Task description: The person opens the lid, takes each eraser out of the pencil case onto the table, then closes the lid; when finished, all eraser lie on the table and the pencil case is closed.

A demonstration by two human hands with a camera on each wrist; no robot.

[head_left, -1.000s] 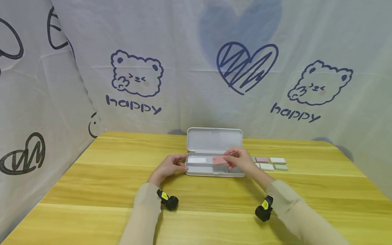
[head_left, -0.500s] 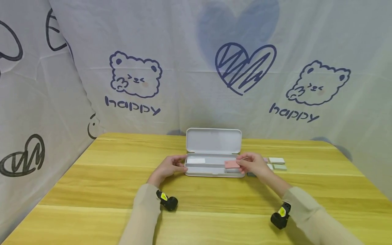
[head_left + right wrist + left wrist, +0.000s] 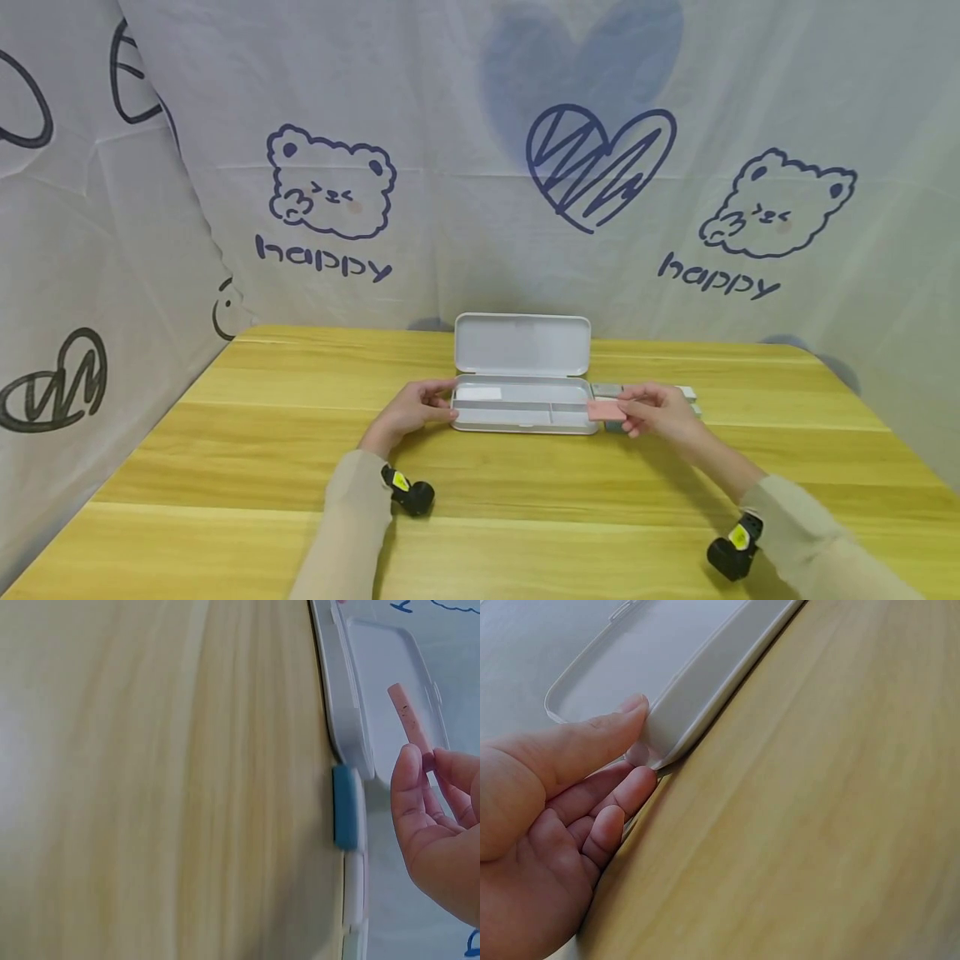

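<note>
An open white pencil case [image 3: 498, 414] stands on the table, lid raised at the back. My left hand [image 3: 408, 412] grips its left end; in the left wrist view the thumb lies on the rim and the fingers are at the outer corner of the case [image 3: 705, 682]. Just beyond the right end, my right hand [image 3: 663, 410] pinches a pink eraser [image 3: 606, 410] by one end between thumb and fingers. The right wrist view shows dark smudges on this eraser [image 3: 407, 712]. A white block [image 3: 478, 392] lies in the case's back left compartment.
Small eraser-like blocks lie in two rows right of the case, partly hidden by my right hand: a grey one [image 3: 606, 389], a white one [image 3: 687, 392], a blue one [image 3: 345, 806]. A printed cloth [image 3: 450, 167] hangs behind the wooden table [image 3: 525, 533].
My right hand has carried the pink eraser rightwards, from above the case to just past its right end, over the loose blocks. The left hand has stayed on the case.
</note>
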